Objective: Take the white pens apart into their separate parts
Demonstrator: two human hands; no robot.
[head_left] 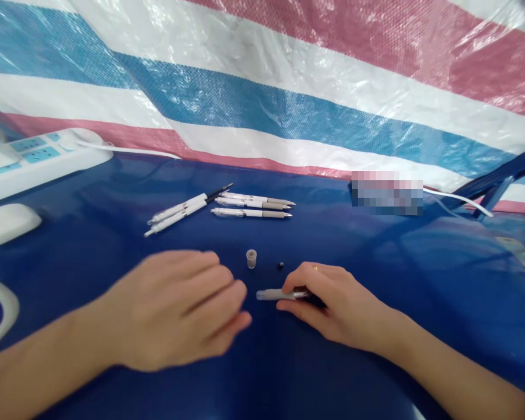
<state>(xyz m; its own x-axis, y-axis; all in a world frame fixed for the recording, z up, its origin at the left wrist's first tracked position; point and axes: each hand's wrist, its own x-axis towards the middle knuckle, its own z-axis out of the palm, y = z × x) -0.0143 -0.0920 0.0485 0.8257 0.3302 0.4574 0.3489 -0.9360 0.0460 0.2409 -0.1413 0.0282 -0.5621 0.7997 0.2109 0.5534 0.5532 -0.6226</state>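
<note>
Grey-white slim plastic pen barrel (273, 294) sits pinched in the right hand (339, 300), near the glossy dark-blue surface (91, 227), left hand (179, 309) curled, can't tell if empty; judged light, stiff, slick, best held mid-length.

Across the far side we see a wall of striped woven plastic sheeting (262, 99), red, white and blue, its bands sloping down toward the right. It is creased and glossy, and light breaks over it in scattered white glints. Below it we have a smooth, dark blue tabletop (354, 245) with a soft sheen, reaching out of view on the near side. At the far left we find a white power strip (48, 157) with pale blue socket panels, and a thin white cable (135, 151) running right from it along the sheeting's foot. On the far right we make out a slanting blue bar (503, 172), with another white cable (459, 199) just beside it.
</note>
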